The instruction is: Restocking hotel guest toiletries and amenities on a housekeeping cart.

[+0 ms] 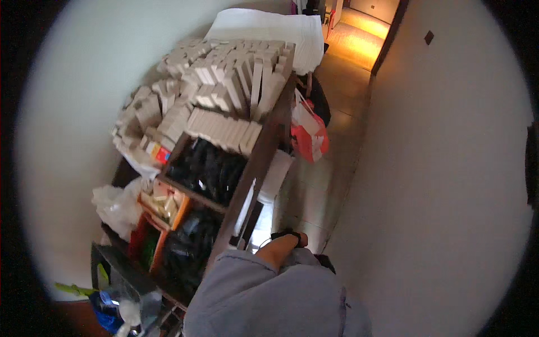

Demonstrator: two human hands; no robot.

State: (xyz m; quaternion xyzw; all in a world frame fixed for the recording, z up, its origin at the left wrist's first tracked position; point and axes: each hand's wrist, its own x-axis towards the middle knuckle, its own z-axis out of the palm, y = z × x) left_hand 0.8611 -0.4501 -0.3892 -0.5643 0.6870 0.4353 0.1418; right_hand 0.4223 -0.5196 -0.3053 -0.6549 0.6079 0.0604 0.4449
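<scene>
My left hand (302, 239) is low in the middle, in front of my grey shirt (278, 303), with a dark band (288, 233) around the wrist. It is small and partly hidden, so whether its fingers hold anything cannot be told. My right hand is out of view. Nearest on the left runs a dark wooden bench (269, 145) with compartments. Black packed items fill one compartment (206, 168) and another nearer me (191, 244). Many narrow pale cartons (223, 132) stand in rows and piles beyond them.
An orange bin (182, 210) and a red bin (137, 242) sit beside a clear plastic bag (120, 206). White sheeting (269, 33) covers something at the far end. A red-and-white bag (309, 137) hangs beside the bench. A tiled walkway (313, 198) runs between bench and wall (429, 168).
</scene>
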